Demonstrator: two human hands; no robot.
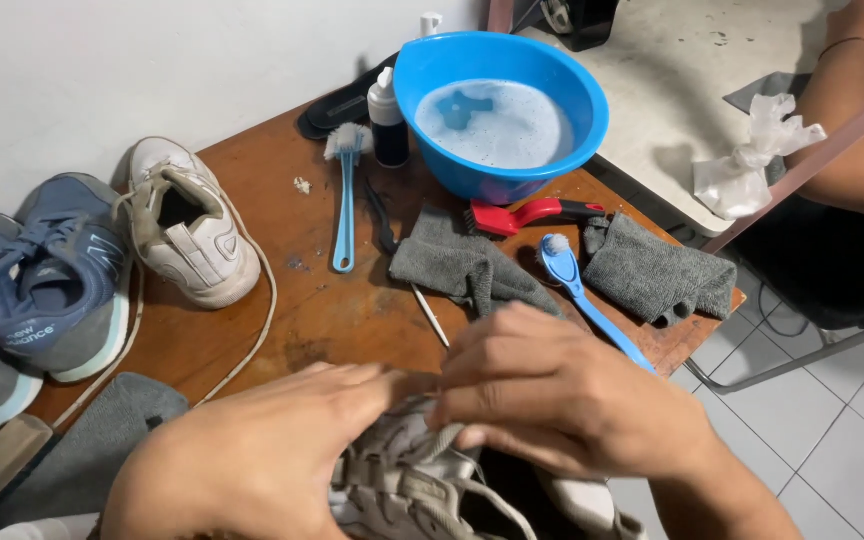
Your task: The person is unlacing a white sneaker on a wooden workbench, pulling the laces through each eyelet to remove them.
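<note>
- Hands first: my left hand (252, 455) and my right hand (562, 395) meet over a pale grey sneaker (422, 490) at the bottom edge of the view, close in front of me.
- My right hand's fingers (472, 385) are curled down and pinch a grey lace (442, 440) of that sneaker; the grip looks closed on it.
- My left hand lies flat-curled on the sneaker's near side, fingers (352, 385) reaching to the same spot. I cannot tell whether they grip the lace or only press on the shoe.
- The wooden bench (312, 310) beyond my hands carries a blue bowl (497, 110) of soapy water at its far edge.
- Just beside the bowl stands a small dark bottle (387, 125) with a white cap, and next to it lies a light blue brush (345, 195) with white bristles.
- A red-handled brush (532, 213) lies touching the bowl's base; a blue brush (582, 290) lies slanted between two grey cloths (462, 262) (657, 270).
- A white sneaker (187, 225) sits on the bench's left part, its loose white lace (257, 330) trailing over the wood.
- A blue sneaker (47, 275) rests to the left of it, touching it.
- Another person's arm (852, 130) shows at the upper right, near a crumpled white plastic bag (752, 160) on a pale table (652, 100).
</note>
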